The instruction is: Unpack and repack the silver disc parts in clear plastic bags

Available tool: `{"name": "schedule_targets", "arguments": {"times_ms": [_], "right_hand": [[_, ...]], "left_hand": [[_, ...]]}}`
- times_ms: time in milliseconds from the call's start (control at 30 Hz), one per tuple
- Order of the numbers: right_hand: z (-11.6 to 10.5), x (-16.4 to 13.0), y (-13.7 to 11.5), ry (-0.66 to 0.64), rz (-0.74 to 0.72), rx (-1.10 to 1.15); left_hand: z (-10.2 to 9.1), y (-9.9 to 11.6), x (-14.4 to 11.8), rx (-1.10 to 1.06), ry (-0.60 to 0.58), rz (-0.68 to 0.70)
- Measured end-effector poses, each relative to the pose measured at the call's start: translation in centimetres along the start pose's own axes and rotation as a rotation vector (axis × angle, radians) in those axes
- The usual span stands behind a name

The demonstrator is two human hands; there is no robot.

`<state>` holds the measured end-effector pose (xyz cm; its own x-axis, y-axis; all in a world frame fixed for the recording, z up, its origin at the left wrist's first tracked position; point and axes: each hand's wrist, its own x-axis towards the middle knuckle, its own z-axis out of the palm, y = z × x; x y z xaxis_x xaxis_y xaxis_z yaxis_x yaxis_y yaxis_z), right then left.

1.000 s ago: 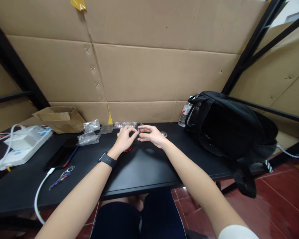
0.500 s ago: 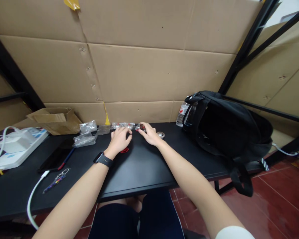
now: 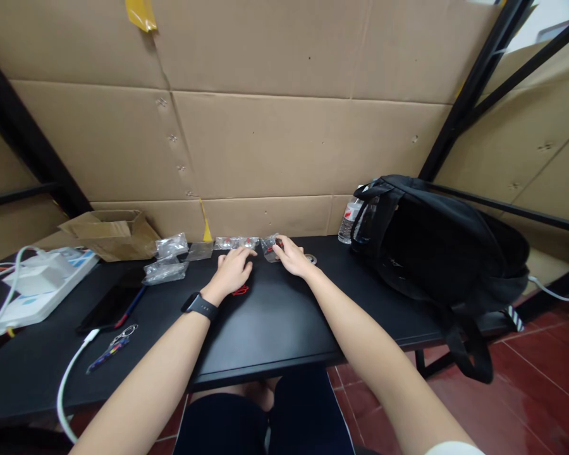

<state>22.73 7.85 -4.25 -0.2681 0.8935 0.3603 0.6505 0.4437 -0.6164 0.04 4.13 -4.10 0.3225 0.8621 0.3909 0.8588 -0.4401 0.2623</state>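
My left hand (image 3: 233,272) lies palm down on the black desk (image 3: 275,322), fingers loosely spread, with a red loop (image 3: 240,291) showing just under its heel. A black watch (image 3: 200,306) is on that wrist. My right hand (image 3: 291,256) reaches farther back, its fingertips touching a small clear bag (image 3: 269,245) with red and dark parts inside. Whether the fingers pinch the bag is unclear. A row of similar small bags (image 3: 236,242) lies along the back edge just beyond my left hand. A small round metal piece (image 3: 310,258) sits by my right hand.
A black backpack (image 3: 436,246) fills the desk's right end, with a water bottle (image 3: 349,220) behind it. Clear bags (image 3: 167,260), an open cardboard box (image 3: 111,232), a power strip (image 3: 38,287), a dark phone (image 3: 105,306), a white cable (image 3: 71,373) and a keychain (image 3: 111,346) lie left. Cardboard walls stand behind.
Both hands came apart from a shared pinch above the desk and dropped to it. The left now lies flat; the right reached back to the small bag.
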Motion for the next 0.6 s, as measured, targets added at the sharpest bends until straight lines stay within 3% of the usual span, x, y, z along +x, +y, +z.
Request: {"name": "schedule_targets", "arguments": {"times_ms": [133,267,467,600], "right_hand": [[0.2,0.0,0.3,-0.092,0.033,0.285],[0.1,-0.2,0.0,-0.186,0.034,0.444],[-2.6,-1.0,-1.1,-0.178,-0.153,-0.043],[-4.7,-1.8,-1.2,-0.259,-0.118,-0.142]], "left_hand": [[0.0,0.7,0.0,-0.043,-0.095,0.155],[-0.1,1.0,-0.2,-0.062,-0.165,0.208],[-0.3,0.7,-0.6,-0.034,-0.261,0.218],[-0.6,0.9,-0.9,-0.052,-0.293,0.226]]}}
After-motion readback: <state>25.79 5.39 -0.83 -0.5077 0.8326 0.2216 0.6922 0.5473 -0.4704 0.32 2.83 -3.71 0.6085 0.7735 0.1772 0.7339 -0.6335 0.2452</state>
